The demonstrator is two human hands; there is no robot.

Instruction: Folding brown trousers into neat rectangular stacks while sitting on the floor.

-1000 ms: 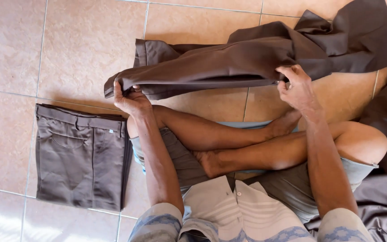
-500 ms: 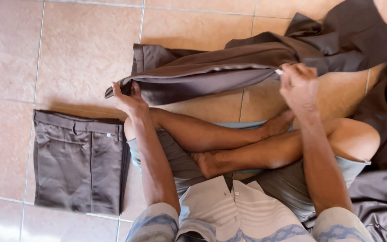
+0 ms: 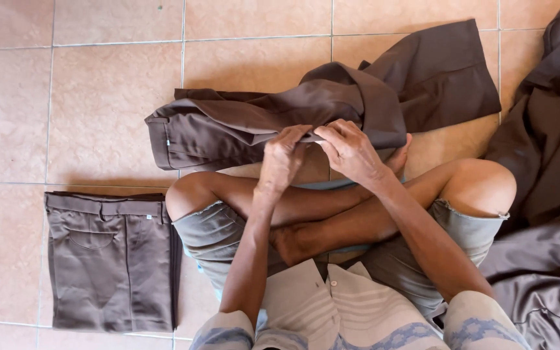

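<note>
Trousers lie lengthwise left-right, waistband leftward, left hand and right hand pinching their near edge.

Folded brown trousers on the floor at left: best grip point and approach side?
Grip the folded brown trousers at the waistband edge along the top, coming from above with fingers sliding under that edge. It is the thickest, straightest border, the stack lies flat on the tile floor, and the right side shows layered fold edges that would likely splay if lifted.
</note>
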